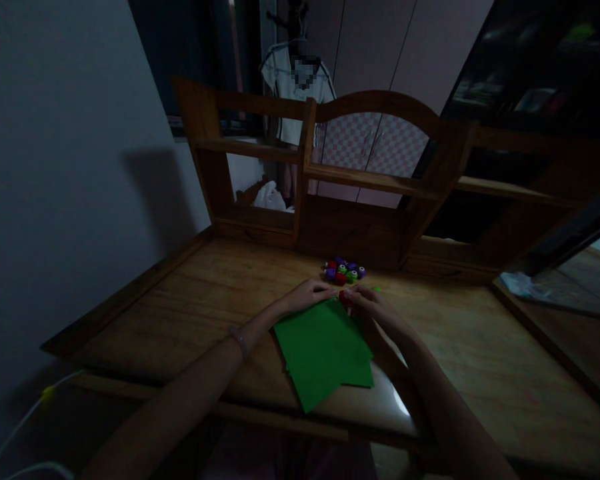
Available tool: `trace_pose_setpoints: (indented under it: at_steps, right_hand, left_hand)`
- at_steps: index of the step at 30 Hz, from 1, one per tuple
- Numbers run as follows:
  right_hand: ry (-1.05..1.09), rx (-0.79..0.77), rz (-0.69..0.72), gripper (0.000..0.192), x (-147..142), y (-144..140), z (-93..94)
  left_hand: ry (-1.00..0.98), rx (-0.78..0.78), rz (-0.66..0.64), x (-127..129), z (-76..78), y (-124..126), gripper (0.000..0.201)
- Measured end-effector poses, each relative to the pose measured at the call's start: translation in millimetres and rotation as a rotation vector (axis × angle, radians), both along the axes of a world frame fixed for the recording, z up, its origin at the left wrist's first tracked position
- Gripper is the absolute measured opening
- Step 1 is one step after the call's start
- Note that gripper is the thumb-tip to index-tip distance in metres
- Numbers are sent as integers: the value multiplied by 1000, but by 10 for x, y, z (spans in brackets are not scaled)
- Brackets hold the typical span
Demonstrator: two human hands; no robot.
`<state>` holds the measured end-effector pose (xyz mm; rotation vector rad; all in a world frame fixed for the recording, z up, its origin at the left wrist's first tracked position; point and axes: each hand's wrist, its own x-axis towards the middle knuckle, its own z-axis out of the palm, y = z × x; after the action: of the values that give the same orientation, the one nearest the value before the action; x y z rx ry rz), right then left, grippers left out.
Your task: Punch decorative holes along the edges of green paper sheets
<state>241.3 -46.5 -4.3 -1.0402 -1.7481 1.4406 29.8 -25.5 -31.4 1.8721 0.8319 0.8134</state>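
At the back of a wooden worktop [195,293] stands a shelf unit [370,175] with open compartments. Through its lower left compartment we see a white bag [270,198]; whether it sits inside or behind, we cannot tell. Two drawers, one at the left [255,236] and one at the right [440,271], are closed, their contents hidden.

Both of our arms reach forward over the worktop. Our left hand [307,297], with a bracelet [239,342] on its wrist, lies palm down at the far edge of the green sheets [325,350], fingers together and fairly straight, pointing right; we cannot tell whether it grips them or only rests there. Our right hand [373,303] comes in from the other side, its fingertips closed on one small red piece [344,298], just beside the left fingertips and at the sheets' far corner.

We count at least two sheets, overlapping at an angle near the front edge. Just beyond our hands sits one cluster of small round pieces [341,270], some with white eye-like spots: about eight, in red, purple and green, too crowded to count exactly. One bright green bit [377,289] lies near the right hand. Behind the shelf unit hangs one white shirt [289,110].
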Motion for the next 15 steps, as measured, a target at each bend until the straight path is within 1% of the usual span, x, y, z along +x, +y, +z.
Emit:
trace_pose_setpoints:
  at_steps: [5, 9, 15]
  right_hand:
    - [15, 15, 10, 35, -9, -26, 27]
    - [-35, 12, 16, 35, -12, -41, 62]
    - [-76, 17, 94, 30, 29, -45, 62]
  left_hand:
    - [2, 10, 1, 4, 9, -4, 41]
    - [8, 10, 6, 5, 33, -18, 39]
    - [44, 21, 25, -1, 75, -54, 40]
